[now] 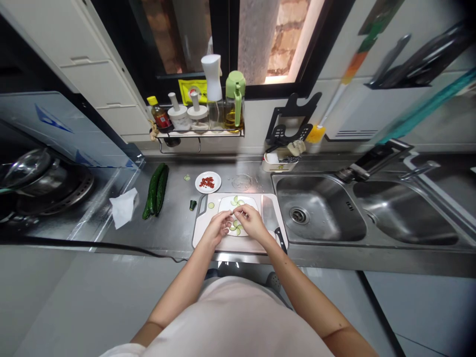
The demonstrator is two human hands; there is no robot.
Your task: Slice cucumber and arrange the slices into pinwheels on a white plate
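Over a white plate (253, 202) my two hands come together, fingertips nearly touching. My left hand (218, 227) is closed in a pinch with its other fingers curled. My right hand (250, 221) pinches from the other side; whatever is between the fingertips is too small to make out. On the plate, pale green cucumber slices (235, 228) lie in curved, flower-like groups, partly covered by my hands. The plate rests on a light cutting board (204, 240). At the board's right lies a knife (268, 213) with a black handle. One loose cucumber slice (211, 205) sits at the board's upper left.
Behind the board stands a small dish (198, 188) of chopped red pieces. Two whole cucumbers (155, 191), a cucumber end (192, 205) and a crumpled tissue (124, 207) lie left. A double sink (320, 208) is at right. Bottles (234, 101) stand on a rack behind.
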